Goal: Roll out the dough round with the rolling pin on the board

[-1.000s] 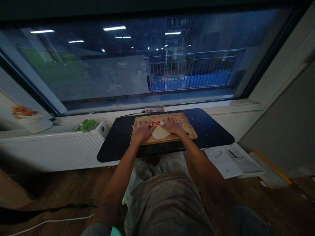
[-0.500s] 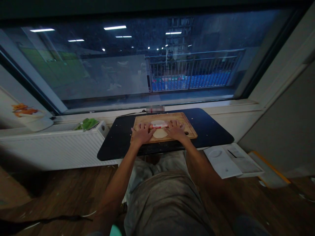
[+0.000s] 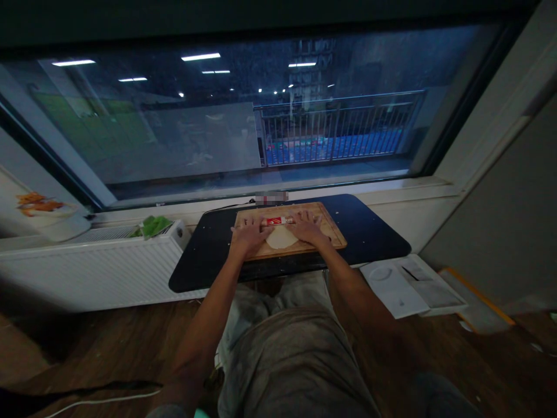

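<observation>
A rolling pin (image 3: pixel 277 220) with a red and white label around its middle lies crosswise over a flat sheet of pale dough (image 3: pixel 282 237). Both rest on a wooden cutting board (image 3: pixel 304 248). My left hand (image 3: pixel 250 232) grips the pin's left end, its fingers draped over it and the thumb pointing inward. At the other end, my right hand (image 3: pixel 310 226) is closed over the pin in the same way. Both ends of the pin are hidden beneath the hands. The near part of the dough shows between my thumbs.
The board lies on a black table (image 3: pixel 369 232) below a wide window. To the left are a white radiator (image 3: pixel 96 273), green leaves (image 3: pixel 154 226) and a white pot (image 3: pixel 56 225). An open white box (image 3: pixel 395 290) stands low at the right.
The rolling pin has moved away from me toward the far side of the dough, turning so more red shows. More of the near dough is uncovered. Both hands have moved along with it.
</observation>
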A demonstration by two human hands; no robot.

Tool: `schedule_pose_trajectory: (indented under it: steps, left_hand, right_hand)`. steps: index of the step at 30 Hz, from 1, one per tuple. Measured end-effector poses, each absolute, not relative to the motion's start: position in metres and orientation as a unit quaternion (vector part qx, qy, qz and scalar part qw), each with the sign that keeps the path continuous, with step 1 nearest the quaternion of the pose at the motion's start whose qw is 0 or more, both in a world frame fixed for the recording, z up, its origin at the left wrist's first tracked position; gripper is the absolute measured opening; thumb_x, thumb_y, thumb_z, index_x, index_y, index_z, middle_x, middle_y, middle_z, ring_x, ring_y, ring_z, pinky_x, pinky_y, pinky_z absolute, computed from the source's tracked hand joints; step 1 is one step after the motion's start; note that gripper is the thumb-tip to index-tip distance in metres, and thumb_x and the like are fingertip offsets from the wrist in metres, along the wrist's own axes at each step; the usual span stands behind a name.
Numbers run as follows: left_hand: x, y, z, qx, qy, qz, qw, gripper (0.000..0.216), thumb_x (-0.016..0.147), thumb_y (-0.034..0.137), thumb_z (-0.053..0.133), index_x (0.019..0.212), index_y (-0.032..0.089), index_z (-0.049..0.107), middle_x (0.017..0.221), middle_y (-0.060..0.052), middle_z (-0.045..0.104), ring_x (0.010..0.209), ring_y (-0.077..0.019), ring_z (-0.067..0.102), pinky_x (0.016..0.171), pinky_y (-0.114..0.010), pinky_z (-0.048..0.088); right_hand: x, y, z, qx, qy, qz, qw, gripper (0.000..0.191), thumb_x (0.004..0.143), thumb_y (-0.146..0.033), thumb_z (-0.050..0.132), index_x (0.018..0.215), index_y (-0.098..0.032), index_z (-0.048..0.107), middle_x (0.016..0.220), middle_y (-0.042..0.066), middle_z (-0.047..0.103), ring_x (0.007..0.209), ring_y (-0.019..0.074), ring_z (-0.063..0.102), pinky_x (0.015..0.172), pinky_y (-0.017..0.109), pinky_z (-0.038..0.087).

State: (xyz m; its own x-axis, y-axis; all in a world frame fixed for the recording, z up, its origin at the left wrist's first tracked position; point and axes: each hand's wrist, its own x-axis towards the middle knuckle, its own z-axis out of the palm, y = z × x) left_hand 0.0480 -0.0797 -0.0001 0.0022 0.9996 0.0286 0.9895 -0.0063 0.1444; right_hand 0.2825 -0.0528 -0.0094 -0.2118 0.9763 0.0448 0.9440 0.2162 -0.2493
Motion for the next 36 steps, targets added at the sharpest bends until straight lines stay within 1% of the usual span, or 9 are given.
schedule_pose_trajectory:
  steps: [8,11,14,17,20,23,29,33,36]
  left_hand:
    - [0.050,-0.108,0.001,0.705,0.705,0.050,0.052,0.100,0.094,0.096,0.036,0.175,0.036,0.039,0.184,-0.016,0.035,0.167,-0.0521,0.030,0.125,-0.083,0.032]
    - [0.056,-0.107,0.005,0.699,0.711,0.058,0.047,0.099,0.096,0.096,0.034,0.173,0.035,0.043,0.181,-0.018,0.041,0.165,-0.0519,0.034,0.125,-0.083,0.032]
    - [0.062,-0.099,0.008,0.691,0.718,0.070,0.038,0.094,0.098,0.094,0.032,0.169,0.036,0.049,0.177,-0.019,0.046,0.163,-0.0515,0.038,0.125,-0.084,0.031]
    - [0.069,-0.089,0.008,0.683,0.725,0.079,0.027,0.089,0.100,0.091,0.032,0.167,0.035,0.052,0.175,-0.019,0.049,0.161,-0.0524,0.041,0.124,-0.085,0.031]
    - [0.073,-0.086,0.005,0.693,0.715,0.085,0.018,0.088,0.103,0.088,0.032,0.166,0.030,0.052,0.173,-0.020,0.050,0.160,-0.0496,0.044,0.126,-0.076,0.035]
    - [0.074,-0.093,0.000,0.709,0.700,0.079,0.017,0.093,0.103,0.089,0.031,0.168,0.025,0.050,0.172,-0.022,0.050,0.160,-0.0471,0.044,0.128,-0.068,0.038]
    - [0.069,-0.116,-0.006,0.738,0.672,0.052,0.023,0.103,0.098,0.094,0.039,0.175,0.026,0.038,0.175,-0.022,0.047,0.162,-0.0494,0.040,0.130,-0.071,0.032]
    - [0.068,-0.114,-0.005,0.734,0.675,0.061,0.029,0.096,0.101,0.091,0.034,0.175,0.030,0.039,0.176,-0.019,0.047,0.162,-0.0469,0.040,0.131,-0.070,0.032]
    - [0.068,-0.103,-0.002,0.727,0.682,0.071,0.026,0.090,0.103,0.089,0.032,0.172,0.032,0.044,0.176,-0.018,0.046,0.165,-0.0459,0.037,0.131,-0.068,0.034]
  right_hand:
    - [0.288,-0.090,-0.009,-0.614,-0.782,0.069,0.086,0.081,0.111,-0.071,0.044,0.182,-0.037,0.022,0.189,0.015,0.021,0.175,0.0415,0.011,0.132,0.081,0.015]
    - [0.283,-0.086,-0.009,-0.619,-0.777,0.074,0.086,0.081,0.111,-0.072,0.043,0.182,-0.039,0.023,0.189,0.014,0.021,0.174,0.0432,0.012,0.131,0.082,0.017]
    - [0.276,-0.074,-0.007,-0.623,-0.773,0.076,0.095,0.076,0.112,-0.069,0.041,0.180,-0.038,0.028,0.186,0.014,0.028,0.173,0.0429,0.017,0.130,0.081,0.019]
    - [0.271,-0.064,-0.002,-0.629,-0.767,0.074,0.103,0.070,0.113,-0.067,0.040,0.176,-0.035,0.039,0.180,0.017,0.039,0.169,0.0420,0.026,0.130,0.079,0.021]
    - [0.269,-0.063,0.000,-0.632,-0.765,0.069,0.103,0.068,0.114,-0.066,0.040,0.174,-0.034,0.044,0.177,0.018,0.044,0.166,0.0411,0.031,0.130,0.076,0.023]
    - [0.271,-0.075,-0.004,-0.625,-0.772,0.050,0.105,0.069,0.115,-0.064,0.040,0.177,-0.035,0.037,0.180,0.017,0.039,0.168,0.0404,0.028,0.131,0.075,0.023]
    - [0.277,-0.114,-0.013,-0.604,-0.789,0.009,0.114,0.071,0.114,-0.061,0.045,0.180,-0.040,0.029,0.184,0.014,0.034,0.171,0.0403,0.021,0.133,0.074,0.019]
    - [0.274,-0.111,-0.008,-0.602,-0.792,0.028,0.098,0.072,0.115,-0.062,0.043,0.181,-0.040,0.027,0.184,0.015,0.034,0.170,0.0409,0.022,0.131,0.076,0.021]
    - [0.269,-0.096,-0.002,-0.610,-0.786,0.042,0.092,0.068,0.116,-0.058,0.041,0.180,-0.038,0.030,0.182,0.016,0.036,0.168,0.0407,0.026,0.129,0.077,0.024]
